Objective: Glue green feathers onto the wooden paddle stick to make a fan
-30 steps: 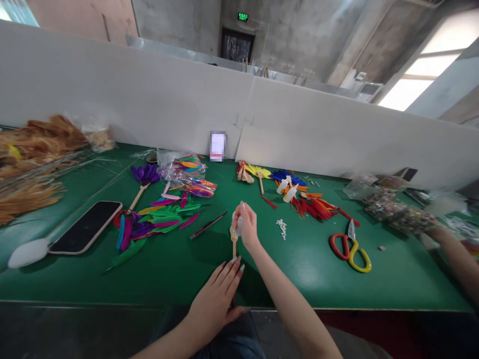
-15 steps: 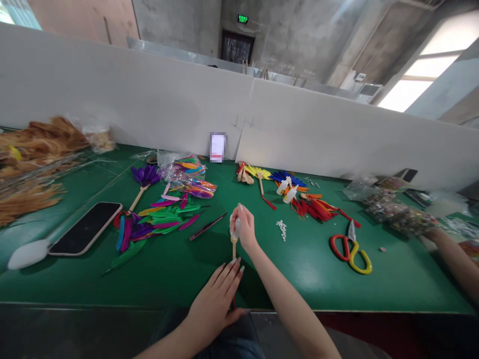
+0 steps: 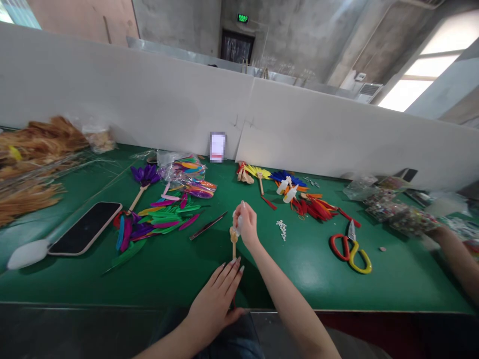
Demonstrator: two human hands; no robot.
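Note:
My left hand (image 3: 220, 289) presses its fingertips on the lower end of a small wooden stick (image 3: 234, 248) near the table's front edge; its fingers are stretched out. The stick's upper end is wider and rounded. My right hand (image 3: 247, 224) is closed round a small whitish glue bottle (image 3: 238, 227), tip down at that rounded end. Left of the hands lie dark tweezers (image 3: 208, 226). To the right is a small pile of white beads (image 3: 282, 230).
Left are colored feathers (image 3: 164, 219), a purple feather fan (image 3: 145, 174) and a phone (image 3: 88, 229). Right are scissors (image 3: 352, 249), glue bottles (image 3: 290, 193), red feathers (image 3: 318, 207) and bead bags (image 3: 396, 214). Another person's arm (image 3: 456, 257) reaches in at the far right.
My right hand has shifted slightly right and up with the bottle, showing more of the stick's rounded end. My left hand stays in place.

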